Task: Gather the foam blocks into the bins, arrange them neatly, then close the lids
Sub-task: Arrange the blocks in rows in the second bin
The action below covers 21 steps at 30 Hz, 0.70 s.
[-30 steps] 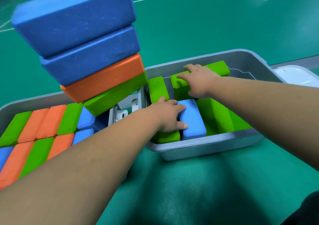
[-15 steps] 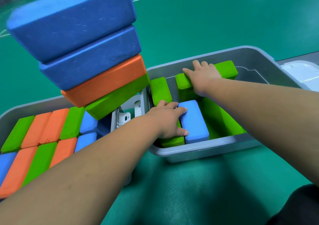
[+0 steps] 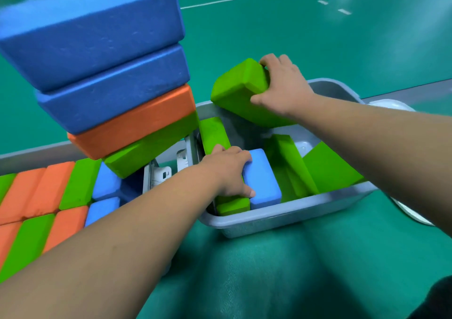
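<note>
My right hand (image 3: 283, 86) grips a green foam block (image 3: 237, 91) and holds it tilted above the far side of the right grey bin (image 3: 281, 216). My left hand (image 3: 227, 169) lies over a light blue block (image 3: 264, 179) at the bin's near left, fingers curled over its top edge and thumb on its near side. Other green blocks (image 3: 325, 169) lean loosely inside this bin. The left grey bin (image 3: 31, 152) holds rows of orange, green and blue blocks (image 3: 46, 191).
A leaning stack of two dark blue blocks (image 3: 97, 47), an orange and a green one rises over the left bin's right end. A white lid (image 3: 389, 104) lies behind my right arm. Green mat and court floor surround the bins.
My right hand has lifted the green block up out of the right bin and tilted it. My left hand stayed on the blue block.
</note>
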{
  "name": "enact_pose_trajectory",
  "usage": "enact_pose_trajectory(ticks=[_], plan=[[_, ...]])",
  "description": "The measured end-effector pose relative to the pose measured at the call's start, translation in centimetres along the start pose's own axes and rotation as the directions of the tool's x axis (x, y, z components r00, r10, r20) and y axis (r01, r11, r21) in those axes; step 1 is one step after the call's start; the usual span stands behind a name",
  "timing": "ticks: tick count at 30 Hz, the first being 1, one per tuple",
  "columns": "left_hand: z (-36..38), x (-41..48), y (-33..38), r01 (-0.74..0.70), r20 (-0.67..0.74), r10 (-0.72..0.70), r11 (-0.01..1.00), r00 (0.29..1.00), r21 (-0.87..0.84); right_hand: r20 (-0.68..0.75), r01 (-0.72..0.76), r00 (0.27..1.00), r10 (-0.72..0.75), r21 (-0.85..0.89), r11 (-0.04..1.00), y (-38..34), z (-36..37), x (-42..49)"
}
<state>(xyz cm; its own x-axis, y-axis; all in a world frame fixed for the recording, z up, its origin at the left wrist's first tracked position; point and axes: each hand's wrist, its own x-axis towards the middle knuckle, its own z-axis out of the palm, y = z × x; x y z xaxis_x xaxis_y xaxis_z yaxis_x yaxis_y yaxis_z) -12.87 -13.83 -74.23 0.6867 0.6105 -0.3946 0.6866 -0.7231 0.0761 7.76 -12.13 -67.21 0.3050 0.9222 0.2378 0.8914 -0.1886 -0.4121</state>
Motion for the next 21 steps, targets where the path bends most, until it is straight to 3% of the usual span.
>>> enact_pose_trajectory(ticks=[4,9,14,21], plan=[[0.1,0.3,0.1,-0.021,-0.043,0.022,1.000,0.999,0.010,-0.099,-0.017,0.995,0.030,0.137,0.990,-1.8,-1.3,-0.8],[0.2,-0.1,0.4,-0.064,-0.073,0.069,0.995,0.995,0.073,-0.115,-0.137,0.980,0.164,0.215,0.967,-3.0,-0.4,-2.0],[0.4,-0.7,0.0,-0.041,-0.050,0.044,0.998,0.998,0.051,0.018,-0.258,0.966,0.259,0.190,0.947,-2.4,1.8,-3.2],[-0.2,-1.5,0.2,-0.029,-0.026,0.031,0.996,0.999,0.081,0.203,-0.277,0.942,0.268,0.019,0.961,-2.0,3.8,-4.6]])
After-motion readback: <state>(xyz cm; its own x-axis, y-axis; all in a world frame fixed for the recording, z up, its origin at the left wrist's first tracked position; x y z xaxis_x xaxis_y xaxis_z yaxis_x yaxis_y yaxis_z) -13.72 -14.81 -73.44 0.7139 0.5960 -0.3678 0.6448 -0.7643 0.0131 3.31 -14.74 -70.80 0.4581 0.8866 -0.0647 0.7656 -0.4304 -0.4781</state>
